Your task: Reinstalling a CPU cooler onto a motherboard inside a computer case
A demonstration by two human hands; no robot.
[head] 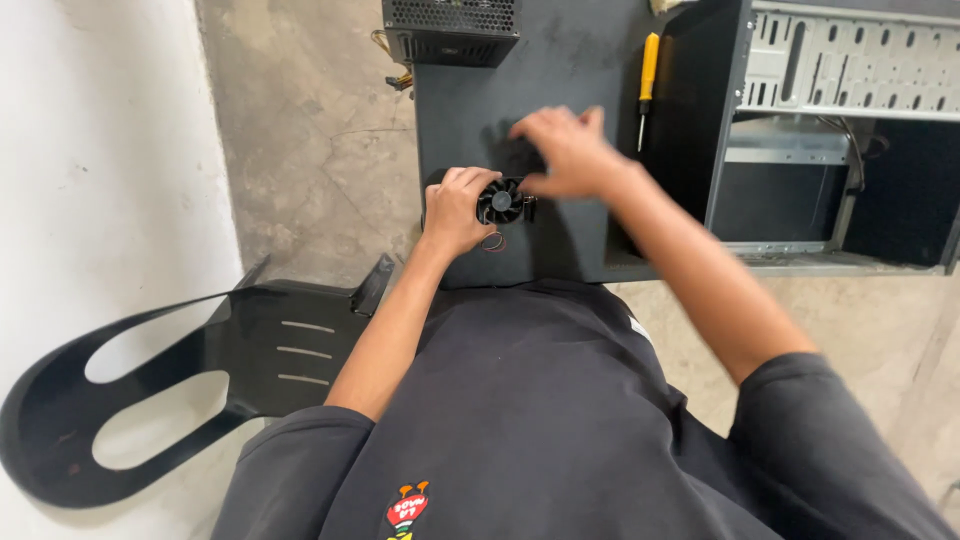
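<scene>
Head view, looking straight down: the person sits at a small black table (470,90), and the thing both hands gather round is a small black cooling fan (502,200), a round fan in a squarish frame, lying flat near the table's near edge with its blades facing up. It has no real long axis; what can be read is a loop of thin wire (493,241) trailing from it toward the person.

The fan lies directly between the two hands. The left hand (455,208) is the nearer one: it sits just to the fan's left, wrist bent inward, fingers curled against the frame's side, grasping it and pinning it to the tabletop. The left forearm comes up straight from the body.

The right hand (570,152) is beyond the fan and to its right, blurred. Its fingers are spread and pointing left, palm down, the lower edge of the hand close to or just touching the fan's right side; I cannot tell whether it grips anything. The right forearm crosses in at a slant from the lower right.

Further right on the table lies a yellow-handled screwdriver (648,82), shaft pointing toward the person, near the right hand but apart from it. An open computer case (840,130) stands beside it, a black power supply box (450,30) at the far edge, and a black chair (250,360) stands on the floor to the left.
</scene>
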